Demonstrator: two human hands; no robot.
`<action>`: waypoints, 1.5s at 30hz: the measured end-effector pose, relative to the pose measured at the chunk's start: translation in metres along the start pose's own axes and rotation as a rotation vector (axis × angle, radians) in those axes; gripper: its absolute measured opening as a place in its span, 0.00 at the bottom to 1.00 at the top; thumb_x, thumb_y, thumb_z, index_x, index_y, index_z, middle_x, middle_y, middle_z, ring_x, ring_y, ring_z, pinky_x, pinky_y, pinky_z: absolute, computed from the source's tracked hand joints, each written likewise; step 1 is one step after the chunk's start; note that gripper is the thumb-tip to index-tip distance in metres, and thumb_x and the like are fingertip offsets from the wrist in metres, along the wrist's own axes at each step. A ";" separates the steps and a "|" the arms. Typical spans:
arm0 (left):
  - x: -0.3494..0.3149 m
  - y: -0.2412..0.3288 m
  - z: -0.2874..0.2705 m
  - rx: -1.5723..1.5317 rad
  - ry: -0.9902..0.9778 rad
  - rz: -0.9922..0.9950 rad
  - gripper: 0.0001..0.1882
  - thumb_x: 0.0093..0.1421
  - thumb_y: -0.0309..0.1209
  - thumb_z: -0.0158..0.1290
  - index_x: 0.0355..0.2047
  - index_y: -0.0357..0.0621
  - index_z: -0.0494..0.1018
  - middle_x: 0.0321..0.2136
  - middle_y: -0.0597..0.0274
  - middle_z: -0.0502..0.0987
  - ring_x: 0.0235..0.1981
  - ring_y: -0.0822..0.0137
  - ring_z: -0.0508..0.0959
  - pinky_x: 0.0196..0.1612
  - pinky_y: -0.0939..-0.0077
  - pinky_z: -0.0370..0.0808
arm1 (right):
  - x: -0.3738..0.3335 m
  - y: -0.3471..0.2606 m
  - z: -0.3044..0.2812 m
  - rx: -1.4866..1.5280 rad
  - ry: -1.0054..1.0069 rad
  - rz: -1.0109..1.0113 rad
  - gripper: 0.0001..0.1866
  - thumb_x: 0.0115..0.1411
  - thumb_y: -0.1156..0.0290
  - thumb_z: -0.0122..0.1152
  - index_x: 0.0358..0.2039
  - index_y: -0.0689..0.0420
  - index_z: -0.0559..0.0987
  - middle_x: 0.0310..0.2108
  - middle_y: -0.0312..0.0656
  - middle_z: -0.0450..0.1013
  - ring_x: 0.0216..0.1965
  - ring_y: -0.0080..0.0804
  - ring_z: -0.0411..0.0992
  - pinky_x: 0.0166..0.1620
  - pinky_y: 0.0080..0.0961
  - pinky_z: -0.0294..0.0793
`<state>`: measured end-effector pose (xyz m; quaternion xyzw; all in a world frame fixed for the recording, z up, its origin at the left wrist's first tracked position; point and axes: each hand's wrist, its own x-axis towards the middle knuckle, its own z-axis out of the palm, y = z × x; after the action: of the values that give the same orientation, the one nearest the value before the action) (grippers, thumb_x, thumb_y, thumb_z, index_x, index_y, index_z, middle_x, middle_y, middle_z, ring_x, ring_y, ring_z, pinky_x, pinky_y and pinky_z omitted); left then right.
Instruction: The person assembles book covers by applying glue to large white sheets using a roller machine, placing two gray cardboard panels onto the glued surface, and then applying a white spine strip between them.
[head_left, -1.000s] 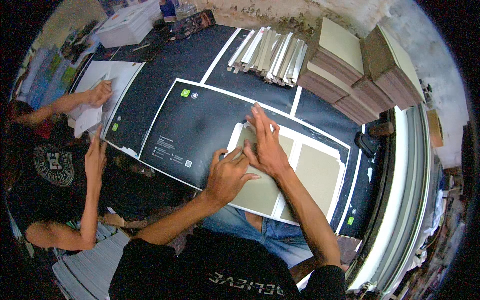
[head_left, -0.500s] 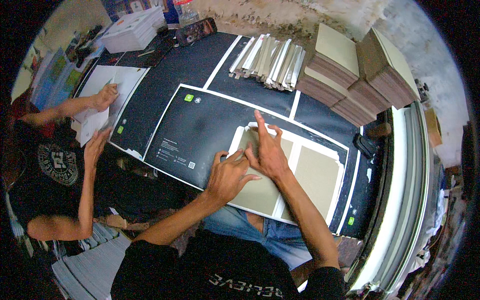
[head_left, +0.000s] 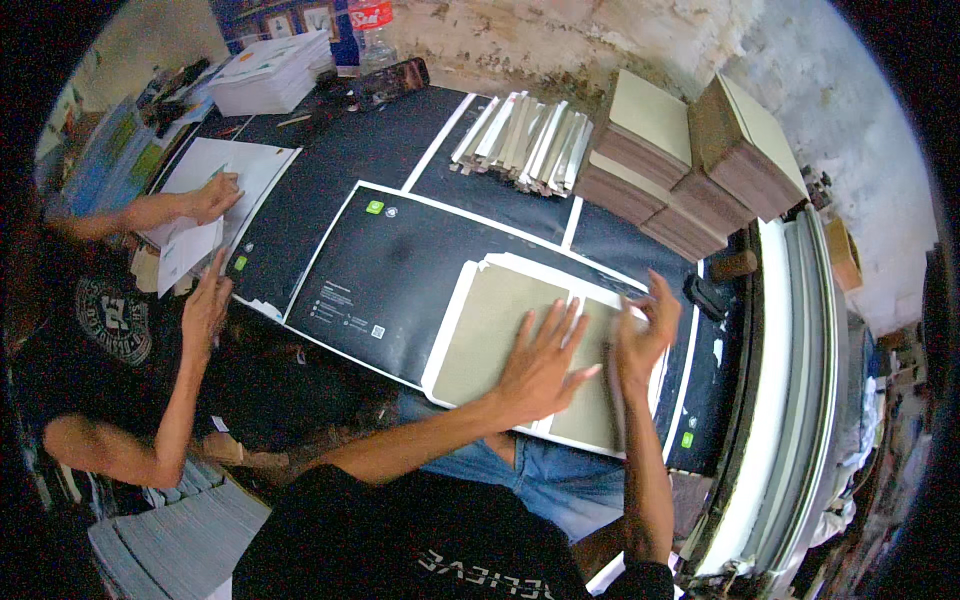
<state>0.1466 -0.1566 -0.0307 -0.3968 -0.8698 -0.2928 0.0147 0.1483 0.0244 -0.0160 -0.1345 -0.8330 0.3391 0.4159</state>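
Observation:
A case cover [head_left: 470, 340] lies near the table's front edge: two tan greyboard panels on a sheet, with white turned-in borders and a white strip between the panels. My left hand [head_left: 540, 365] lies flat with spread fingers across the white strip and both panels. At the cover's right edge is my right hand [head_left: 648, 335], fingers bent but apart and partly smeared by motion; nothing shows in it. Under the cover lies a large black printed sheet [head_left: 400, 270] with a white border and a small green mark.
Behind are a pile of board strips [head_left: 525, 145] and stacks of cut greyboard [head_left: 650, 125]. A black object [head_left: 705, 295] sits at right, beside a long roller-like machine [head_left: 785, 400]. At left, a co-worker's hands [head_left: 212, 198] handle white sheets. A phone [head_left: 395, 82] lies at the back.
My left hand has moved right and flattened onto the panels. My right hand has gone from the cover's top left to its right edge. The cover's upper and left borders now look straighter.

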 end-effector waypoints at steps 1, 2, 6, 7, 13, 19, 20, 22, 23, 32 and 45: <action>0.001 0.005 0.011 0.064 0.021 -0.016 0.42 0.71 0.56 0.39 0.74 0.38 0.46 0.74 0.43 0.45 0.75 0.43 0.45 0.71 0.32 0.39 | 0.001 0.012 -0.016 0.047 0.019 0.063 0.29 0.56 0.81 0.70 0.59 0.58 0.75 0.44 0.40 0.76 0.40 0.26 0.73 0.46 0.24 0.75; 0.003 0.006 0.023 0.080 0.046 -0.014 0.42 0.71 0.56 0.39 0.74 0.38 0.45 0.74 0.43 0.45 0.75 0.44 0.45 0.71 0.32 0.38 | 0.004 0.026 -0.034 0.092 0.043 0.120 0.28 0.57 0.82 0.69 0.59 0.58 0.76 0.40 0.38 0.77 0.38 0.23 0.74 0.45 0.22 0.75; 0.010 -0.003 0.020 0.101 0.077 -0.001 0.43 0.71 0.56 0.39 0.74 0.38 0.45 0.74 0.42 0.45 0.76 0.45 0.44 0.71 0.32 0.37 | 0.003 0.068 -0.097 0.054 0.129 0.180 0.20 0.63 0.78 0.66 0.56 0.62 0.77 0.33 0.38 0.81 0.36 0.21 0.76 0.44 0.22 0.75; 0.007 -0.015 0.014 0.139 0.082 -0.023 0.43 0.71 0.56 0.39 0.74 0.38 0.45 0.74 0.42 0.45 0.76 0.45 0.45 0.72 0.33 0.37 | 0.002 0.064 -0.099 0.037 0.117 0.175 0.18 0.65 0.75 0.65 0.55 0.63 0.78 0.33 0.40 0.81 0.36 0.21 0.77 0.43 0.22 0.75; -0.002 -0.103 -0.039 0.310 0.047 -0.030 0.43 0.71 0.55 0.41 0.74 0.39 0.46 0.75 0.46 0.46 0.75 0.46 0.47 0.72 0.35 0.38 | -0.021 0.099 -0.101 -0.112 0.088 0.382 0.19 0.68 0.65 0.63 0.22 0.63 0.78 0.15 0.32 0.68 0.20 0.18 0.69 0.28 0.20 0.66; -0.033 -0.183 -0.101 0.485 -0.009 -0.069 0.39 0.73 0.56 0.35 0.75 0.44 0.46 0.74 0.49 0.48 0.75 0.48 0.47 0.73 0.38 0.37 | -0.030 0.074 -0.081 0.033 0.183 0.229 0.05 0.60 0.74 0.68 0.33 0.62 0.80 0.27 0.35 0.74 0.28 0.24 0.71 0.36 0.24 0.73; -0.038 -0.194 -0.112 0.487 -0.026 -0.080 0.39 0.73 0.55 0.36 0.75 0.45 0.46 0.74 0.50 0.49 0.75 0.48 0.47 0.73 0.38 0.37 | -0.031 0.075 -0.084 0.031 0.119 0.299 0.07 0.58 0.80 0.66 0.38 0.61 0.80 0.33 0.38 0.76 0.34 0.27 0.73 0.41 0.24 0.75; -0.031 -0.213 -0.130 0.495 -0.055 -0.071 0.38 0.73 0.53 0.38 0.75 0.48 0.46 0.74 0.50 0.49 0.75 0.49 0.48 0.73 0.38 0.37 | -0.032 0.084 -0.094 -0.081 0.143 0.273 0.07 0.59 0.80 0.65 0.38 0.61 0.81 0.33 0.39 0.77 0.35 0.28 0.75 0.42 0.25 0.76; -0.025 -0.223 -0.142 0.478 -0.078 -0.093 0.38 0.72 0.52 0.40 0.75 0.48 0.46 0.74 0.50 0.50 0.75 0.50 0.47 0.73 0.37 0.37 | -0.033 0.088 -0.100 -0.139 0.162 0.264 0.07 0.59 0.80 0.65 0.39 0.61 0.81 0.34 0.40 0.77 0.35 0.29 0.76 0.42 0.25 0.76; -0.052 -0.262 -0.189 0.560 -0.154 -0.229 0.37 0.72 0.42 0.42 0.75 0.45 0.44 0.75 0.52 0.46 0.77 0.54 0.44 0.75 0.45 0.37 | -0.030 0.053 -0.070 -0.410 -0.428 -0.142 0.28 0.68 0.66 0.56 0.66 0.59 0.68 0.67 0.57 0.62 0.69 0.50 0.60 0.70 0.40 0.58; 0.082 -0.035 0.013 0.026 -0.195 0.253 0.38 0.72 0.46 0.45 0.73 0.38 0.48 0.74 0.45 0.48 0.76 0.50 0.47 0.74 0.46 0.43 | -0.074 0.035 -0.110 -0.577 -0.470 0.068 0.41 0.71 0.45 0.44 0.70 0.67 0.57 0.73 0.58 0.52 0.75 0.52 0.48 0.74 0.45 0.45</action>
<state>0.0688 -0.1124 -0.0380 -0.5296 -0.8139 -0.2374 -0.0276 0.2784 0.0627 -0.0375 -0.1923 -0.9621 0.1257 0.1468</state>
